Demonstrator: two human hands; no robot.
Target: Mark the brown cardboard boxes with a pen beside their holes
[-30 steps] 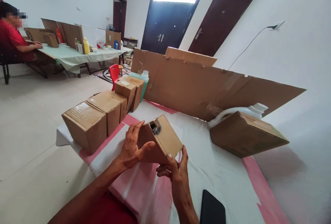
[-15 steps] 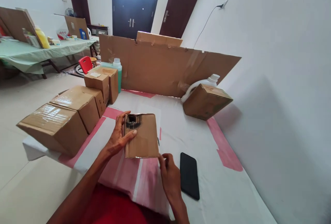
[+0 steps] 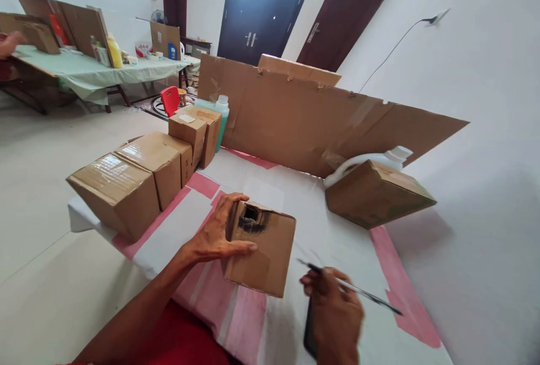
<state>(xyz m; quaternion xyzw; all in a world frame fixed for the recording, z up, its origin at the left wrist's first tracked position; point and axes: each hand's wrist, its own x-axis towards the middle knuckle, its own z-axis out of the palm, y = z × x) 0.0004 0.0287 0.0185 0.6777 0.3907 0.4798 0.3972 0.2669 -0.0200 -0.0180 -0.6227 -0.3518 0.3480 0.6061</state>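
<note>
My left hand (image 3: pixel 219 235) grips a small cardboard box (image 3: pixel 270 252) by its left side, thumb across the face turned toward me and fingers over the top edge. That face has a dark hole near its upper left corner, with black smudges around it. Right of the box, my right hand (image 3: pixel 337 309) is closed around a slim pen-like tool (image 3: pixel 367 293), blurred by motion; whether it is a pen or a thin brush I cannot tell. The tool's thin tip points left toward the box without touching it. A black phone (image 3: pixel 310 328) lies partly hidden beneath this hand.
Several cardboard boxes (image 3: pixel 137 182) line the table's left edge, with a green-liquid bottle (image 3: pixel 223 120) behind. A cardboard panel (image 3: pixel 291 117) stands across the back. At right, another box (image 3: pixel 375 193) leans by a white jug (image 3: pixel 396 157). A person's hand (image 3: pixel 10 43) shows far left.
My right hand has moved away from the box's lower right corner, out to the right, and the pen-like tool now shows in it. The view has turned left; the box appears tilted.
</note>
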